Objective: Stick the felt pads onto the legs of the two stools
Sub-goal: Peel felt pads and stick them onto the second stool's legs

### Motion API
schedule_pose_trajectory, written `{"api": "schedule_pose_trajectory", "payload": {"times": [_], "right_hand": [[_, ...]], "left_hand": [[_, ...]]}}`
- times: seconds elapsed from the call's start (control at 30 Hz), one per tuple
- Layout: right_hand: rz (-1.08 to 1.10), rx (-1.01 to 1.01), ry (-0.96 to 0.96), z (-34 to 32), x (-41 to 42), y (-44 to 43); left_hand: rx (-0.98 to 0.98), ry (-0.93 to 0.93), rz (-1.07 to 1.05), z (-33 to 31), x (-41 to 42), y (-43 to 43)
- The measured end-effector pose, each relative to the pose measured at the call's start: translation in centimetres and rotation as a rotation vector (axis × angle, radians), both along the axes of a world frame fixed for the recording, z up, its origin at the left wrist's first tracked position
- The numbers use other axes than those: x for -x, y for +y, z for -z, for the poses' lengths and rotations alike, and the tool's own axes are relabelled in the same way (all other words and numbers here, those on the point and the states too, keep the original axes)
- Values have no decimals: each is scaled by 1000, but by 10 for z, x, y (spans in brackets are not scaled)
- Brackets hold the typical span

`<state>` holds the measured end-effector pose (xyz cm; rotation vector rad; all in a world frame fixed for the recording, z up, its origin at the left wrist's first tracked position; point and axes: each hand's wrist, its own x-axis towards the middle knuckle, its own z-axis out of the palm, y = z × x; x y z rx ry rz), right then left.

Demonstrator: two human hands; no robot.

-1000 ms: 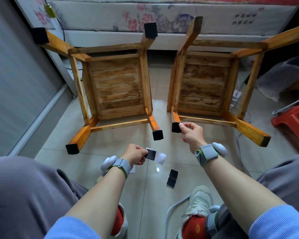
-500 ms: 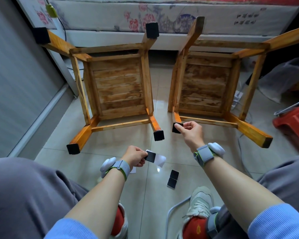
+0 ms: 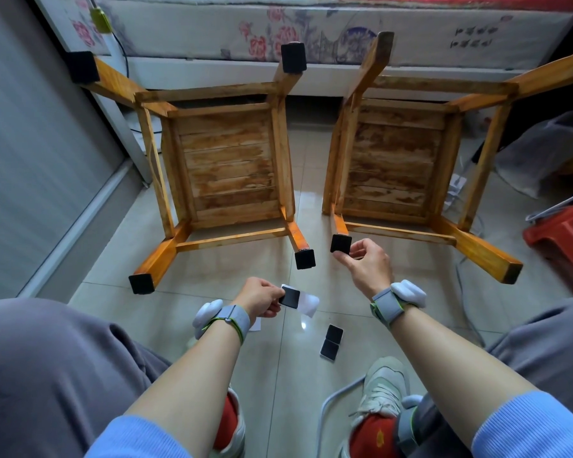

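right stool's far leg (image 3: 556,72) — foot cut off at edge.

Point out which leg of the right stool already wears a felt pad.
The near-left leg, by the right hand: a black pad caps it. The near-right leg end and far-left leg end are bare wood.

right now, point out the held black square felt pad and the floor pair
held black square felt pad (image 3: 290,296): head view, its centre
floor pair of black pads (image 3: 331,342): head view, where they meet
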<state>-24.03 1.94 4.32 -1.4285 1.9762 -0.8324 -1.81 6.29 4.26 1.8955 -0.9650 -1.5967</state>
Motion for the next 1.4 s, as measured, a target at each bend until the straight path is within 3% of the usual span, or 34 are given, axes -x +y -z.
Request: {"api": "schedule_pose_trajectory", "payload": {"times": [0.23, 0.4, 0.7, 0.97, 1.4], "right_hand": [[79, -108, -339, 8, 6, -3], [61, -157, -383, 2, 10, 9], [-300, -574, -440, -14, -6, 46], [-226, -442, -608, -24, -4, 45], [-352, -279, -359, -46, -10, 46]], "left_hand": [[28, 64, -15, -8, -2, 1], [39, 101, 1, -12, -2, 1], [61, 136, 50, -19, 8, 3], [65, 83, 173, -20, 11, 4], [153, 100, 118, -48, 14, -3]]}}
